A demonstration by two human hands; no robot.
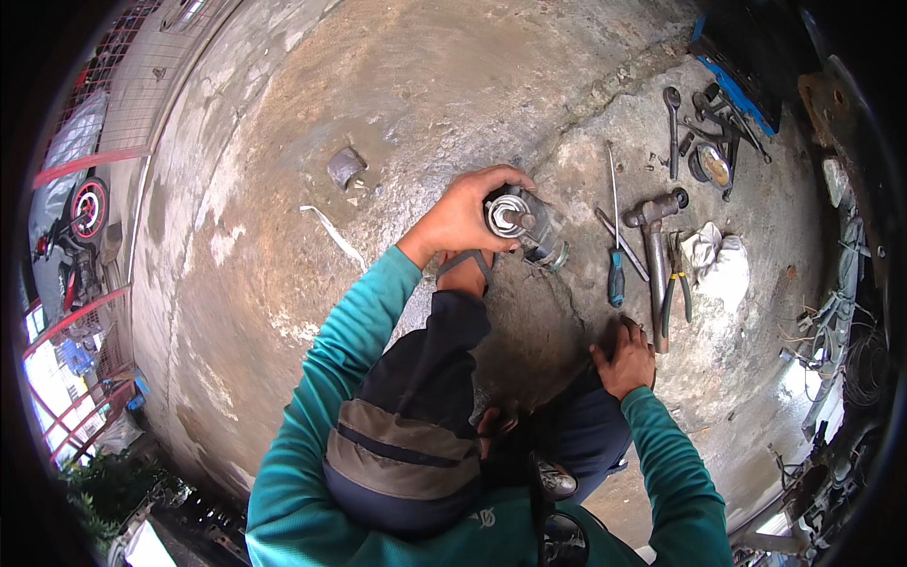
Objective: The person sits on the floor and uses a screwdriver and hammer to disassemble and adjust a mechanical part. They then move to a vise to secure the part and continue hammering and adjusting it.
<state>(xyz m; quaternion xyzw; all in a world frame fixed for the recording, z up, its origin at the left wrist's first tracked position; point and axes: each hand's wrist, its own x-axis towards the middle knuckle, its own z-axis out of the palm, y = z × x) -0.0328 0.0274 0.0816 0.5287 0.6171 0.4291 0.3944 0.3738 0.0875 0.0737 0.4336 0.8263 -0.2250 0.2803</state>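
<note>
My left hand (463,210) is wrapped round a cylindrical metal machine part (511,216), with fingers over its far side and the thumb at its near side. Bright rings circle a shaft stub at its upward-facing end, and a dark body reaches to the right. The exact kind of part cannot be made out. My right hand (627,360) lies on my right knee, fingers loosely apart, with nothing seen in it. Just past its fingertips are the handle end of a ball-peen hammer (654,248) and a screwdriver (616,276) with a teal handle.
Beside the hammer lie pliers (676,280), a metal bar (621,244) and a white cloth (715,265). Farther off are a ratchet (672,132) and a round metal part (711,166) among several tools. A curved grey piece (346,167) sits left. Scrap and wires (862,369) line the right.
</note>
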